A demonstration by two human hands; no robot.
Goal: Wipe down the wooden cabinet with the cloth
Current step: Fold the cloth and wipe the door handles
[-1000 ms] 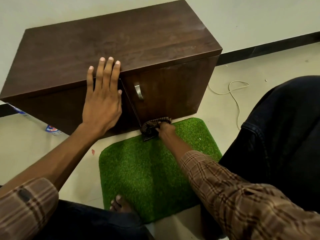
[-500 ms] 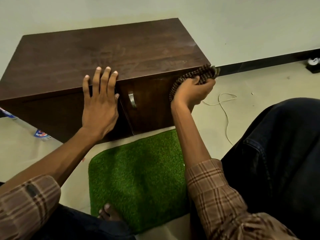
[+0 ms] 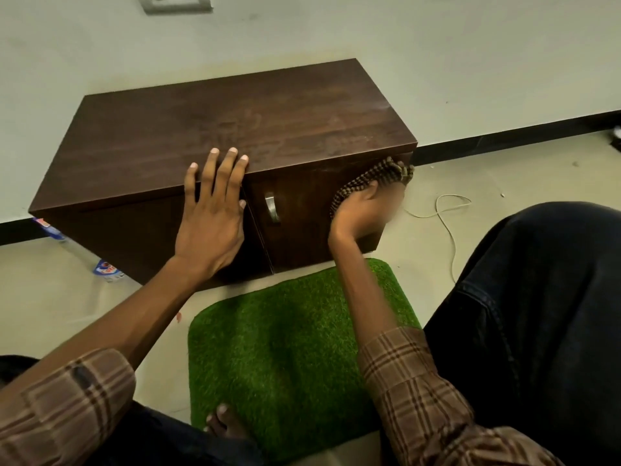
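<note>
Bracing the dark brown wooden cabinet (image 3: 235, 129) on the floor, the left hand (image 3: 211, 216) lies flat and released against its front, fingertips over the top edge, likely to steady it. The right hand (image 3: 361, 213) grasps the bunched brown checked cloth (image 3: 376, 176) pressed at the front's upper right corner, under the top edge. A metal door handle (image 3: 271, 206) sits between the hands. A green turf mat (image 3: 285, 348) and white cord (image 3: 443, 223) lie nearby, neither blocking.

Dark wooden cabinet (image 3: 235, 129) against wall, doors closed; checked cloth (image 3: 376, 178) bunched on front's upper right
</note>
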